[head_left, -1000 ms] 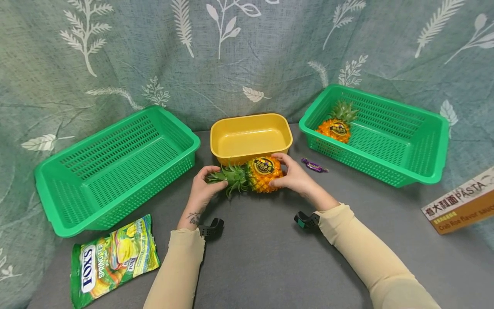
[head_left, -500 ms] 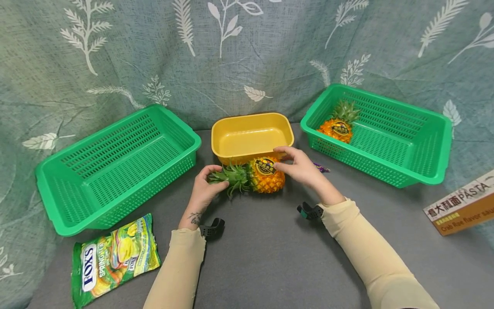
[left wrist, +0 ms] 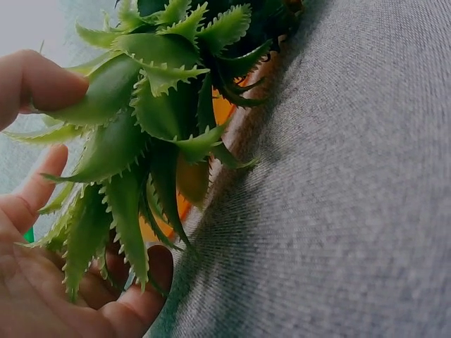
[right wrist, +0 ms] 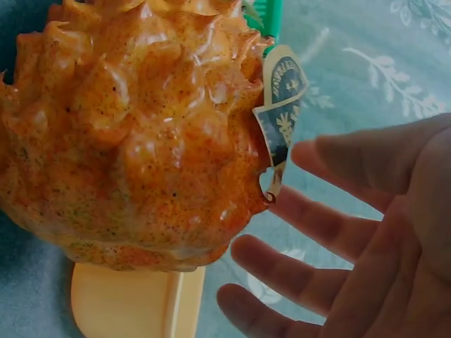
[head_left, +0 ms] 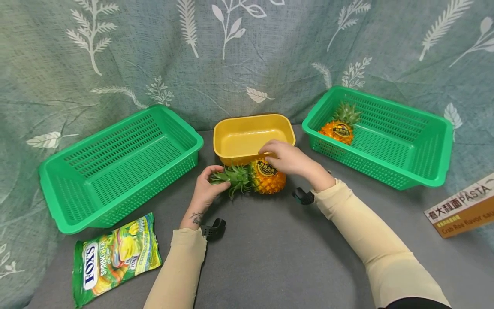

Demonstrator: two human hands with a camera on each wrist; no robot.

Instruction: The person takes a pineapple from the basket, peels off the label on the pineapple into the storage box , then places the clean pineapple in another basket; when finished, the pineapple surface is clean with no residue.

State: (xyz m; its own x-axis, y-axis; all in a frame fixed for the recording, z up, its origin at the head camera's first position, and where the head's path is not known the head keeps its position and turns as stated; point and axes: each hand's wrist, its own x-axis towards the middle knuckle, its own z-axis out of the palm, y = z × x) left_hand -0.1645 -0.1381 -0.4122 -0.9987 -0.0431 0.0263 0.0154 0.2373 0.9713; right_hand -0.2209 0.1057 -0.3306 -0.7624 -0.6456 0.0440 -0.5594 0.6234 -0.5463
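A pineapple [head_left: 268,178] with an orange, spiky body lies sideways on the grey table, its green leaves [head_left: 233,177] pointing left. My left hand [head_left: 206,186] grips those leaves, thumb on the near side and fingers curled round the far side. In the left wrist view, the thumb presses a toothed leaf [left wrist: 113,91]. My right hand [head_left: 287,159] is over the body's upper right, fingers loosely bent and thumb by the black-and-gold label [head_left: 267,168]. The right wrist view shows the fingertips right at the label's edge [right wrist: 282,105], not wrapped round the fruit.
Directly behind the pineapple stands a yellow tub [head_left: 252,146]. Green baskets flank it: the left one [head_left: 123,167], and the right one [head_left: 386,159], with another pineapple [head_left: 339,128] inside. A candy bag [head_left: 115,259] lies front left; a pasta box [head_left: 461,206] is at right.
My right hand has let go of the pineapple's right end and moved up and left over its label. Its wrist now covers most of the purple-wrapped candy. The left hand keeps its grip.
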